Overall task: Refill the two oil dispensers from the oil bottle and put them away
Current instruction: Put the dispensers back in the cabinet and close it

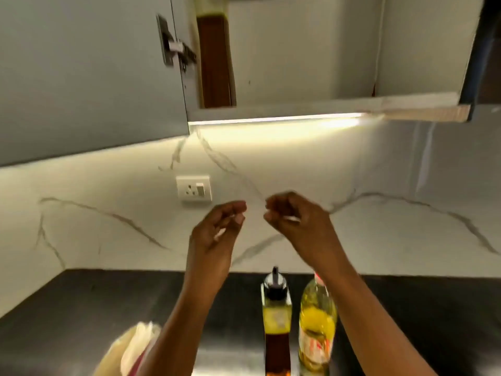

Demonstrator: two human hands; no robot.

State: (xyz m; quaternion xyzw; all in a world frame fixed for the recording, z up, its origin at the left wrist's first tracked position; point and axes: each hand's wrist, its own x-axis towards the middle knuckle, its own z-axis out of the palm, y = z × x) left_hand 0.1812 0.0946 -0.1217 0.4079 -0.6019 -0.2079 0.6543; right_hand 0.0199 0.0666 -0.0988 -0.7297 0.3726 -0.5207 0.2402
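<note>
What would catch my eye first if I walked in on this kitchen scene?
The left hand and right hand are raised close together before the marble wall, fingers curled, seemingly holding nothing. Below them on the dark counter stand an oil dispenser with a black spout and, to its right, an oil bottle. A bright light strip glows under the open cabinet above.

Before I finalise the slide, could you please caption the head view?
Left hand and right hand hover, fingers curled, above the oil dispenser and oil bottle on the counter.
</note>
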